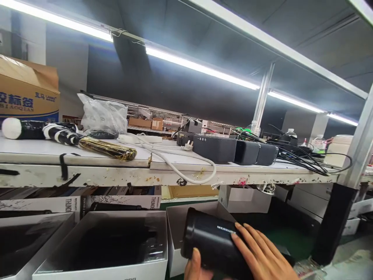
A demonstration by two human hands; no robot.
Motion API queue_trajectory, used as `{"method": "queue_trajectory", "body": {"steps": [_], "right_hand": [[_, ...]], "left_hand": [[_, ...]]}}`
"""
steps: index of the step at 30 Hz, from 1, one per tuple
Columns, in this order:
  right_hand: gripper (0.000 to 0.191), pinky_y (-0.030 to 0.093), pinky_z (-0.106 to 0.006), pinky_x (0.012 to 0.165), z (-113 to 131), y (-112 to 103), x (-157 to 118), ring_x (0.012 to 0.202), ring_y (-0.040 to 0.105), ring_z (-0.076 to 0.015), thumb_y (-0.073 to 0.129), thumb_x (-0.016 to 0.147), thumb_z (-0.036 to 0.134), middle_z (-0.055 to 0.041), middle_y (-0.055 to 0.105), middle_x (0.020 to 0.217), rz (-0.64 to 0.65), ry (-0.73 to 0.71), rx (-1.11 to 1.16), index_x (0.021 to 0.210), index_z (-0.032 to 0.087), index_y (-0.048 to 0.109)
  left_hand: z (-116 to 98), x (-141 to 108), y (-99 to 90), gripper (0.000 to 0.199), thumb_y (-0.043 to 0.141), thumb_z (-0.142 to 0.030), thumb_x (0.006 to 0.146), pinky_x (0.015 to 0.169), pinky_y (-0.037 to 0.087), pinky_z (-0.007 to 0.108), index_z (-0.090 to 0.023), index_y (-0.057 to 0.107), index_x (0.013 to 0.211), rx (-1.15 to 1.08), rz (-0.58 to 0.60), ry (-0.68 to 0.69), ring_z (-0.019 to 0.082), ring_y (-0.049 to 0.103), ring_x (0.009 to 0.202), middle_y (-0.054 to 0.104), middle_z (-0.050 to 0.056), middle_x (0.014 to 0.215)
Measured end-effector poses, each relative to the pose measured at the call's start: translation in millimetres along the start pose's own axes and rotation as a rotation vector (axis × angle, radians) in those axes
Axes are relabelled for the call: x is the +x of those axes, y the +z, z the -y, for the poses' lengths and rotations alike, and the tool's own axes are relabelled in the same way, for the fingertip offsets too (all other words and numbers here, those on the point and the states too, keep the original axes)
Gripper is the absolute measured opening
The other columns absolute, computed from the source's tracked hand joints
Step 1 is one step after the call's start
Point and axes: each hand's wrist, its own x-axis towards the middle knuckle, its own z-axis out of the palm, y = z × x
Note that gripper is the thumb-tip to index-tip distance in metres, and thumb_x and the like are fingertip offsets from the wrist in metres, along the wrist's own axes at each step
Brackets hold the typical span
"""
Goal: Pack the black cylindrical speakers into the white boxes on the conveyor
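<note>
Both hands grip a black cylindrical speaker (pixel 215 233) with "MERKURY" printed on its side, tilted in the lower middle. My left hand (pixel 196 268) holds its lower left part; the thumb shows and most of the fingers are hidden. Across the upper right side lie the fingers of my right hand (pixel 259 252). Behind the speaker stands an open box (pixel 174 249), partly covered by it. To the left, an open white box (pixel 96 272) contains a dark item (pixel 116 239) under clear plastic.
Above runs a shelf with a chipped white edge (pixel 163 177). On it are dark rectangular speakers (pixel 215 147), a white cable (pixel 175 167), rolls of tape (pixel 64 134), a plastic bag (pixel 103 116) and black cables (pixel 311 159). A metal post (pixel 357 147) rises at right.
</note>
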Motion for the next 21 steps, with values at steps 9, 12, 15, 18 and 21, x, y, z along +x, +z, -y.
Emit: {"method": "queue_trajectory", "body": {"steps": [9, 12, 15, 18, 21], "right_hand": [[0.115, 0.045, -0.048, 0.106, 9.7, -0.2, 39.1, 0.130, 0.054, -0.0371, 0.076, 0.062, 0.030, -0.0154, 0.047, 0.154, 0.241, 0.107, 0.172, 0.162, 0.019, 0.020], [0.112, 0.048, -0.048, 0.103, 0.5, 16.5, 47.9, 0.123, 0.057, -0.0359, 0.070, 0.057, 0.022, -0.0155, 0.053, 0.146, 0.381, 0.165, 0.252, 0.160, 0.020, 0.027], [0.102, 0.042, -0.054, 0.107, -13.7, 41.5, 62.1, 0.122, 0.055, -0.0385, 0.069, 0.055, 0.012, -0.0172, 0.057, 0.139, 0.408, 0.221, 0.122, 0.154, 0.018, 0.043], [0.103, 0.034, -0.057, 0.114, -26.5, 69.5, 83.8, 0.129, 0.049, -0.0399, 0.070, 0.055, 0.004, -0.0180, 0.054, 0.144, 0.480, 0.246, 0.008, 0.153, 0.019, 0.046], [0.106, 0.025, -0.060, 0.119, -28.1, 99.0, 101.1, 0.136, 0.044, -0.0398, 0.075, 0.056, 0.003, -0.0185, 0.050, 0.148, 0.623, 0.222, 0.031, 0.156, 0.020, 0.043]], "left_hand": [[6.6, -1.8, -1.2, 0.068, 0.086, -0.069, 0.063, 0.112, 0.042, 0.064, -0.025, 0.077, 0.114, -0.233, 0.056, 0.183, 0.042, 0.056, 0.131, 0.073, 0.012, 0.124], [-2.3, -8.1, -1.5, 0.087, 0.089, -0.064, 0.058, 0.099, 0.053, 0.058, -0.022, 0.066, 0.131, 0.182, -0.123, 0.172, 0.044, 0.055, 0.131, 0.066, 0.016, 0.133], [-32.1, -17.0, -6.9, 0.065, 0.076, -0.048, 0.076, 0.095, 0.055, 0.050, -0.020, 0.063, 0.133, 0.982, -0.438, 0.272, 0.039, 0.059, 0.126, 0.063, 0.016, 0.138], [-63.0, -15.0, -15.9, 0.058, 0.066, -0.034, 0.082, 0.118, 0.037, 0.057, -0.025, 0.060, 0.139, 1.803, -0.576, 0.539, 0.036, 0.048, 0.139, 0.056, 0.011, 0.148], [-80.6, 0.6, -25.2, 0.104, 0.090, -0.037, 0.057, 0.127, 0.001, 0.065, -0.022, 0.048, 0.151, 2.314, -0.506, 0.501, 0.043, 0.026, 0.152, 0.040, 0.016, 0.160]]}}
